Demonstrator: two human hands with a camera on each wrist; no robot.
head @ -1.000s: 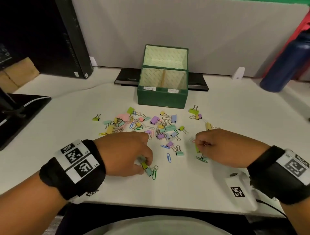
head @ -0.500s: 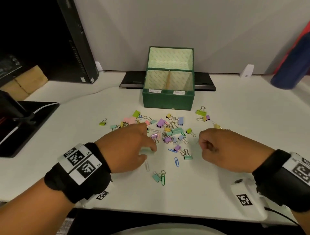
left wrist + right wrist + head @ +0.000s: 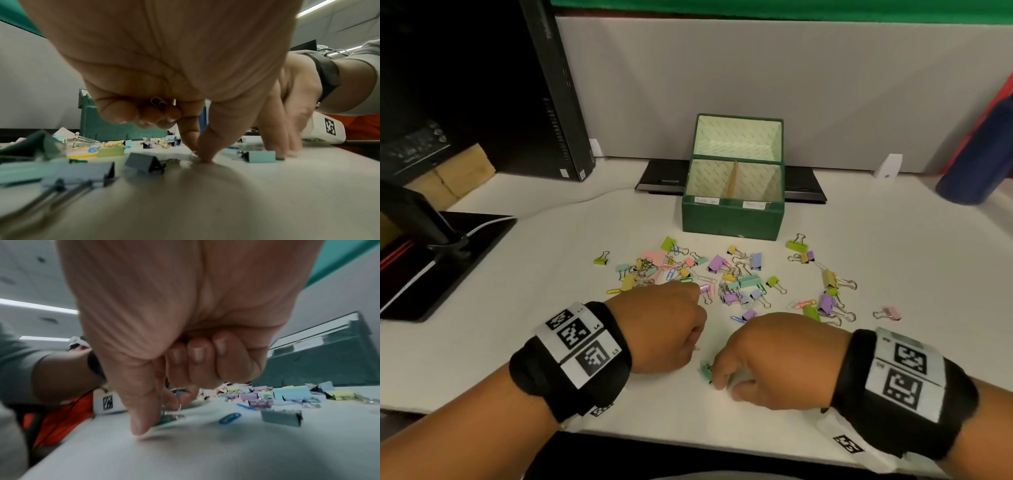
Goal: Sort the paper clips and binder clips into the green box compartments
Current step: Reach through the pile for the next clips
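The green box (image 3: 732, 221) stands open at the back of the table, its two labelled compartments split by a divider. Pastel binder clips and paper clips (image 3: 726, 274) lie scattered in front of it. My left hand (image 3: 690, 342) keeps a paper clip (image 3: 158, 101) in its curled fingers, while thumb and forefinger pinch a pale paper clip (image 3: 193, 155) on the table. My right hand (image 3: 722, 383) pinches a teal binder clip (image 3: 705, 371) by its wire handles (image 3: 174, 413); its other fingers are curled and hide the palm.
A black tower (image 3: 544, 89) and a dark stand (image 3: 441, 260) are at the left. Behind the box lies a flat black device (image 3: 661, 178). A blue bottle (image 3: 976, 164) stands at the far right. A white tagged block (image 3: 322, 129) sits near the front edge.
My right hand has swung left and nearer to the teal binder clip. My left hand has drawn back from the pile onto the pale paper clip.
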